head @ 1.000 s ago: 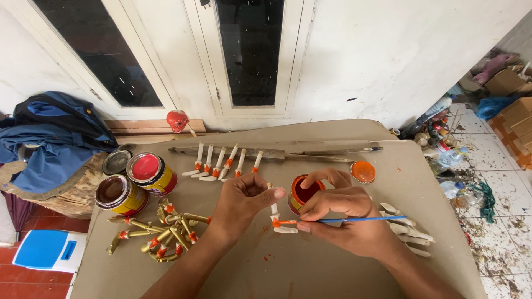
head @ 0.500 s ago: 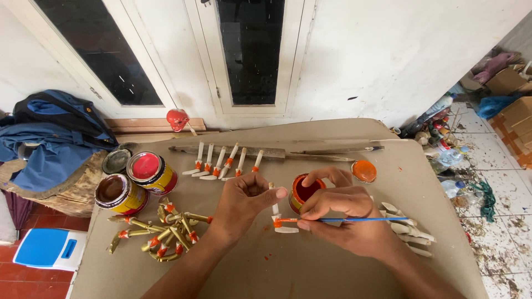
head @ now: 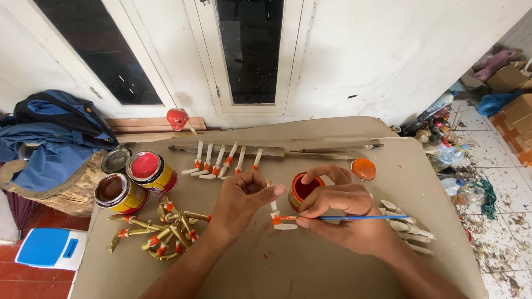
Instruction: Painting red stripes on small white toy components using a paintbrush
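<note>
Two open paint tins (head: 136, 182) and gold-painted wooden pieces (head: 160, 230) crowd the brown tabletop (head: 288, 266). A small orange-filled pot (head: 305, 191) stands between the hands. The left hand (head: 241, 202) pinches a small white wooden piece (head: 275, 216); the right hand's (head: 343, 216) grip is closed on a thin blue brush (head: 354, 218).

Both forearms come up from the bottom edge and angle in toward each other. The left hand (head: 241, 200) sits back-up with its fingers curled and the thumb stuck out to the right, pinched tight. The right hand (head: 343, 217) is lower and to the right, knuckles up, fingers bunched in a pen-style grip with the fingertips (head: 303, 222) pointing left toward the other hand.
</note>
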